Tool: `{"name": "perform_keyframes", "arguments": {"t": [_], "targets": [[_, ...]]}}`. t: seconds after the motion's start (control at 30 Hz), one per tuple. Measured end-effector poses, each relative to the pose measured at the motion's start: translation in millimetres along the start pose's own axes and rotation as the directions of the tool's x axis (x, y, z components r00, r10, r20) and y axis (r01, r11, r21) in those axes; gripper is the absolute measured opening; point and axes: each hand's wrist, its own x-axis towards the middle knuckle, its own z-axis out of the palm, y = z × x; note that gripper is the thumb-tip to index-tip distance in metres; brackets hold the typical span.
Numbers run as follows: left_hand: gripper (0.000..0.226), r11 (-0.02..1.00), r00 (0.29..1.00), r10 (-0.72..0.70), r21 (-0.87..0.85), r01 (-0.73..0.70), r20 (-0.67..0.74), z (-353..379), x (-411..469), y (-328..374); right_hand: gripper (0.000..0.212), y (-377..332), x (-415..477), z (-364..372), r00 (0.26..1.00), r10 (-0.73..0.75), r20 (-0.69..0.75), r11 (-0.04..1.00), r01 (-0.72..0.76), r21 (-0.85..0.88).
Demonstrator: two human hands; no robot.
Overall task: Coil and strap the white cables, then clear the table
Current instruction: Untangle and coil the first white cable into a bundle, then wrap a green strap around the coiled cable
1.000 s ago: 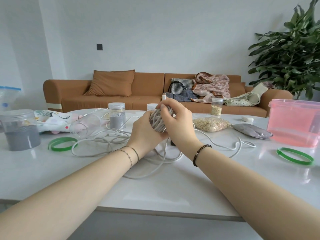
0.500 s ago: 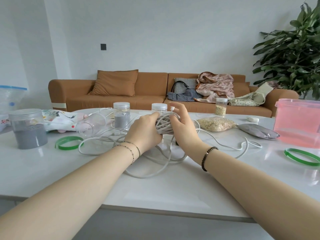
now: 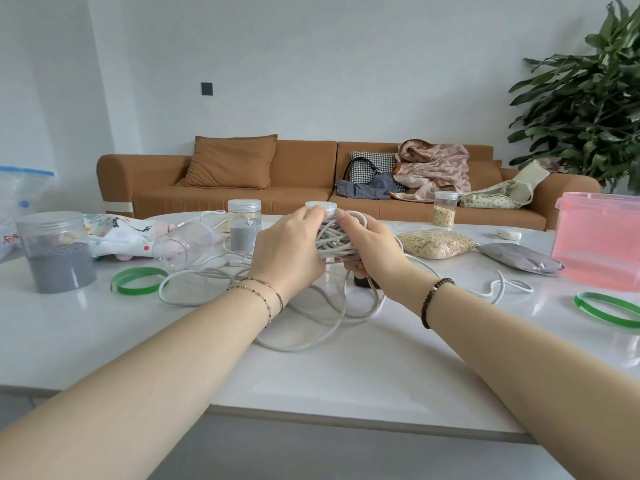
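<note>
I see white cable bundle (image 3: 334, 239) now lower, turned sideways, just above table (image 3: 173, 341). Left hand (image 3: 287, 247) and right hand (image 3: 374, 251) both grip it. Loose loops (image 3: 311, 337) remain on table; I judge coiling unfinished.

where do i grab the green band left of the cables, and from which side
Pinch the near rim of the green band from above, fingers inside the loop, thumb outside. It lies flat as a thin open ring on the table, leaving little to grasp sideways. The left hand is nearer, but it is gripping the cable coil.
</note>
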Motion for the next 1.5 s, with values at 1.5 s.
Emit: {"name": "perform_keyframes", "arguments": {"t": [1.5], "targets": [[0.024,0.951,0.966,-0.043,-0.286,0.118,0.255,-6.3,-13.6,27.6,0.037,-12.0,-63.0,-54.9,0.958,-0.287,0.008,0.711,0.218,-0.669]]}}
